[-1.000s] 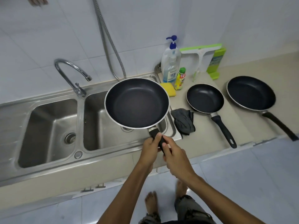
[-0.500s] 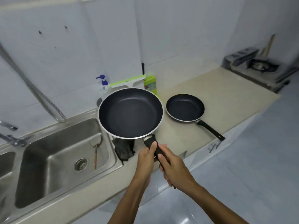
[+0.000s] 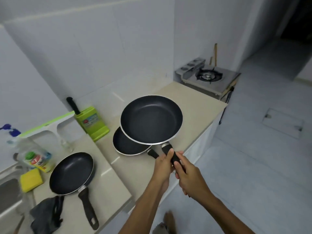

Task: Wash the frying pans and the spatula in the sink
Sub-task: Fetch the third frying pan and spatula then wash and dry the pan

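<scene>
Big pan (image 3: 152, 119): black inside, silver rim, up in the air over the counter, flat, open side up.
Pan handle (image 3: 166, 147): black, pointing back toward the body, both hands on it.
Left hand (image 3: 163, 168): wrapped tight round the pan handle, close to the pan, thumb on top.
Right hand (image 3: 190, 179): wrapped round the same handle too, just behind the left hand and touching it.
Second pan (image 3: 128, 145): sitting on the counter under the big pan, partly hidden by it.
Small pan (image 3: 71, 172): on the counter to the left, well apart from the hands, handle pointing at the near edge.
Counter (image 3: 197, 105): beige, running from the sink side to the stove.
Sink (image 3: 8, 188): shiny metal, only a blurry bit showing at the far left.
Sponge (image 3: 31, 179): yellow, between the sink and the small pan.
Cloth (image 3: 46, 215): dark and crumpled, near the front edge, just left of the small pan's handle.
Pump bottle (image 3: 20, 142): clear with a blue top, blurry, behind the sponge.
Little bottle (image 3: 36, 160): yellow with a green cap, right by the pump bottle.
Green holder (image 3: 92, 122): by the wall, black knife handle (image 3: 73, 105) sticking out of the top.
Stove (image 3: 207, 76): silver, one burner, at the far end of the counter.
Foot (image 3: 168, 218): bare, on the pale floor below the arms.
</scene>
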The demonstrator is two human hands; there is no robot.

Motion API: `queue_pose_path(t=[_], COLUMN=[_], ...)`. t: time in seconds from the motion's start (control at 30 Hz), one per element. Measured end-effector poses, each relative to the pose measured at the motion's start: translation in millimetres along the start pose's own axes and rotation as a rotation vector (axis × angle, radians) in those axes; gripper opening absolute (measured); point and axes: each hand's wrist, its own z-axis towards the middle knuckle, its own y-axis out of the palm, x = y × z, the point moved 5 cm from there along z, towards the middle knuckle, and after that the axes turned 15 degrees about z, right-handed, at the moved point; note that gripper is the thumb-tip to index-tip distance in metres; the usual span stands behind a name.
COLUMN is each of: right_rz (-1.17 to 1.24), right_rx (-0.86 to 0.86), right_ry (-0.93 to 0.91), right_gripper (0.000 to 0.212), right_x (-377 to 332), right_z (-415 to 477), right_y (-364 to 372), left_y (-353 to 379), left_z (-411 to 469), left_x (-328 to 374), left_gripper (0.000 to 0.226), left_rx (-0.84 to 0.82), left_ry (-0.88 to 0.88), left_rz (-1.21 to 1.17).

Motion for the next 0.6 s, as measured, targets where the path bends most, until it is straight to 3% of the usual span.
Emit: queue_pose_path(t=[0.17, 0.4, 0.6], right_rz=[-0.019, -0.114, -0.098], right_rx=[0.053, -0.031, -0.1], right_ry=[0.039, 0.109, 0.144], right_gripper=[0.041, 0.041, 0.037], right_x=[24.0, 52.6, 79.4], right_z=[94.6, 251.5, 336.4], right_y=[-53.9, -118.7, -148.6], left_y=[42.2, 85.5, 101.2], left_z=[105.8, 275.3, 367.6], left_x=[19.3, 33.8, 31.2], left_gripper=[0.043, 0.043, 0.038], left_rx=[-0.031, -0.031, 0.001], left_ry=[-0.047, -0.13, -0.257], left_rz=[0.015, -0.08, -0.132])
